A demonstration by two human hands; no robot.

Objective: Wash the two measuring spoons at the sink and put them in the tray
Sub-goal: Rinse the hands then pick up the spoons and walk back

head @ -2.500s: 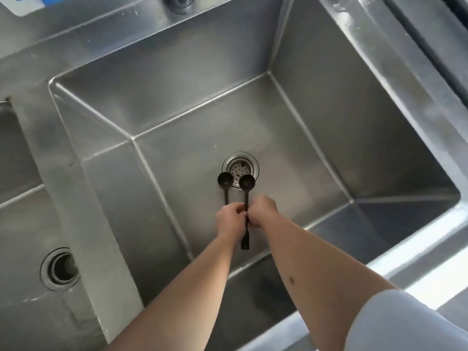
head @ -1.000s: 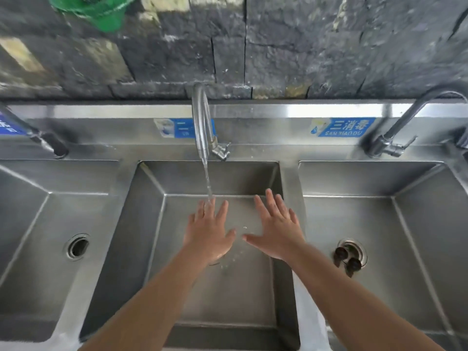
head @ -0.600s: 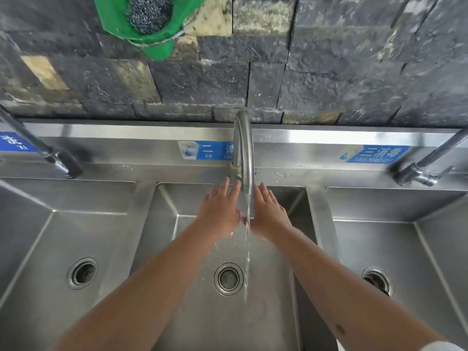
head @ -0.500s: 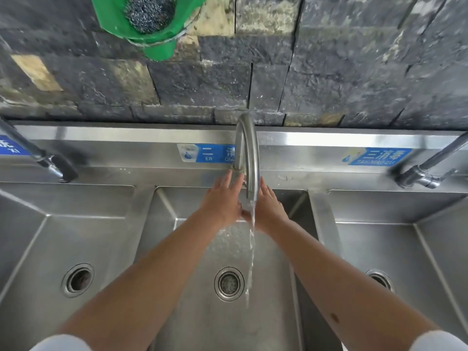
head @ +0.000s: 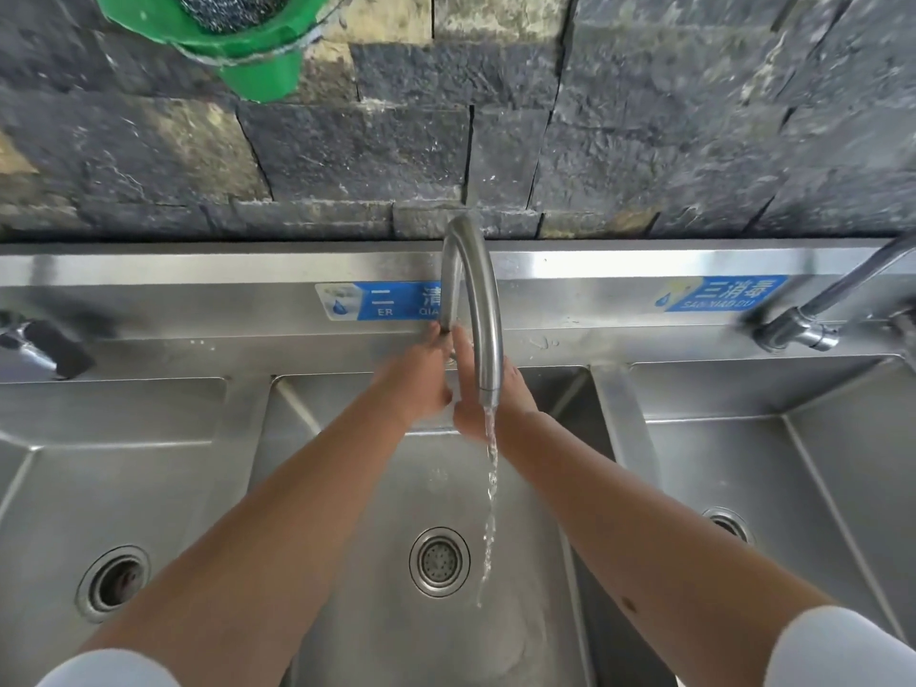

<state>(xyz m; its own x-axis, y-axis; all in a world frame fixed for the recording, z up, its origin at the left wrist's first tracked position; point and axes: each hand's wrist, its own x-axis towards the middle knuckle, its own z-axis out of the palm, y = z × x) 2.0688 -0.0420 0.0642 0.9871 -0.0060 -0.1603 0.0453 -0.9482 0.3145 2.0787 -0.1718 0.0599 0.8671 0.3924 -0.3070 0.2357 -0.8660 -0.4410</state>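
Both my hands reach up to the foot of the middle faucet [head: 473, 300], above the middle basin [head: 376, 488]. My left hand [head: 419, 381] has its fingertips at the faucet's base, where the tap handle is hidden behind the hands. My right hand [head: 483, 406] is flat with its fingers straight, pressed beside the left and partly behind the spout. It holds nothing. A thin stream of water [head: 490, 498] falls from the spout past my right wrist. Neither the two measuring spoons nor the tray are in view.
The middle drain [head: 439, 561] sits below the stream. Left basin drain [head: 113, 582] and right basin drain [head: 727, 524] flank it. A second faucet [head: 813, 324] stands at right, a third [head: 39, 347] at left. A green holder with steel wool [head: 233, 32] hangs on the stone wall.
My hands let go of the black spoons in the right basin, moved to the middle basin under running water, then rose to the faucet's base. The view tilted up.
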